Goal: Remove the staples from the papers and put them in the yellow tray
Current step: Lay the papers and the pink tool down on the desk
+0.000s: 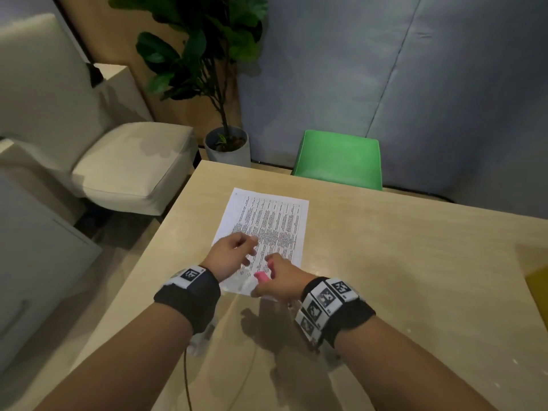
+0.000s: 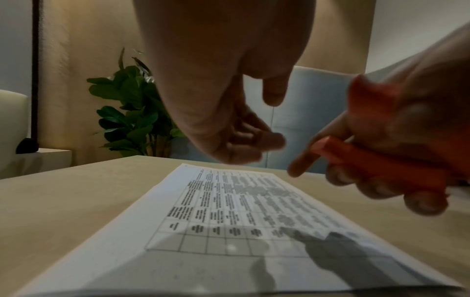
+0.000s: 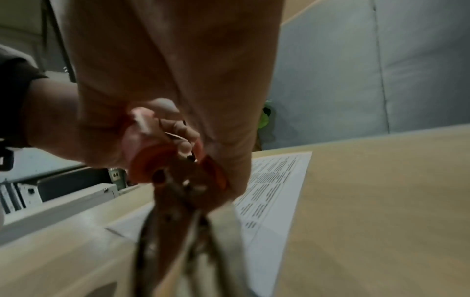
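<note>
A printed paper (image 1: 267, 226) with a table of text lies on the wooden table (image 1: 400, 262), also seen in the left wrist view as the paper (image 2: 229, 211). My right hand (image 1: 278, 277) grips a red staple remover (image 1: 262, 276) over the paper's near edge; its metal jaws point down in the right wrist view, staple remover (image 3: 178, 176). My left hand (image 1: 234, 253) hovers over the paper's left side with fingers loosely curled and holds nothing. No staple is discernible. A corner of the yellow tray (image 1: 538, 287) shows at the table's right edge.
A green chair (image 1: 338, 158) stands behind the table's far edge. A potted plant (image 1: 226, 143) and a cream armchair (image 1: 130, 164) stand to the far left. A white cabinet (image 1: 35, 262) is on the left.
</note>
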{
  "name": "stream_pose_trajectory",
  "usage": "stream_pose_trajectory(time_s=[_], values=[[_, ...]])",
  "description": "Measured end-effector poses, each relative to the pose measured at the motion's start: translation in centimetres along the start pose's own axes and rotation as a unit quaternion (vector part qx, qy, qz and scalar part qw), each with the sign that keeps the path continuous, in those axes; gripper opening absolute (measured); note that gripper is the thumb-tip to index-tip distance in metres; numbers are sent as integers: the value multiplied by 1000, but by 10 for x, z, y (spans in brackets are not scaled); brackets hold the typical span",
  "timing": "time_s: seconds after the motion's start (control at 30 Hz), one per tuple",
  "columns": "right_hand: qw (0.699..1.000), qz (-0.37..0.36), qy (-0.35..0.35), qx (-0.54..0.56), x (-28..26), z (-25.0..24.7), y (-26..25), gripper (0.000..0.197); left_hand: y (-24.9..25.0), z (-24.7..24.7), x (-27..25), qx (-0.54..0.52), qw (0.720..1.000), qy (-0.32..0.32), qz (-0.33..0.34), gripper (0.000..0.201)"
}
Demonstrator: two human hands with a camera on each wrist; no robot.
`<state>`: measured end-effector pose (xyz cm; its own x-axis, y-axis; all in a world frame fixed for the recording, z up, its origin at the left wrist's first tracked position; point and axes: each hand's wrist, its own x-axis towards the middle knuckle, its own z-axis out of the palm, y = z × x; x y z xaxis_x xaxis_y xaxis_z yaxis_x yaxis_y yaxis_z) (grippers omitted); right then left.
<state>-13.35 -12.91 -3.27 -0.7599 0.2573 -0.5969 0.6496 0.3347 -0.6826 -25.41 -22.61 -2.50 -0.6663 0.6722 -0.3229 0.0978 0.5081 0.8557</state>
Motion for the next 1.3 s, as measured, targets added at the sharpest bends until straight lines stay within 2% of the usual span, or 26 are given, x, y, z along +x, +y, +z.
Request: stream_pose_trajectory(time_s=[0.1,0.17,0.27,0.43,0.5,0.57,0.67,0.77,0.93,1.1,1.3], values=[[999,-4,-10,54,-12,11,1,89,2,3,-27,-43,991,-108,-67,43],[996,4,-25,85,-15,19,4,86,-5,5,-42,-44,985,-153,-72,36],[985,29,-48,165,-21,29,8,82,-20,6,-60,-70,980,-180,-57,18],[972,56,-52,224,-33,46,5,68,-42,0,-78,-103,980,-141,-94,17],[982,49,-31,182,-34,53,8,63,-53,-3,-81,-68,985,-128,-94,15],[992,42,2,118,-35,58,12,52,-63,-4,-82,-23,991,-89,-95,17],[992,33,51,114,-36,67,17,32,-73,-3,-84,22,994,-33,-104,19],[990,32,86,111,-35,76,18,24,-79,1,-86,34,993,-6,-111,16],[988,37,127,74,-29,82,17,23,-81,7,-83,37,992,23,-116,19],[989,31,134,57,-25,82,21,24,-82,9,-80,105,989,44,-98,14],[989,11,125,73,-32,78,27,26,-71,10,-81,174,979,50,-94,20]])
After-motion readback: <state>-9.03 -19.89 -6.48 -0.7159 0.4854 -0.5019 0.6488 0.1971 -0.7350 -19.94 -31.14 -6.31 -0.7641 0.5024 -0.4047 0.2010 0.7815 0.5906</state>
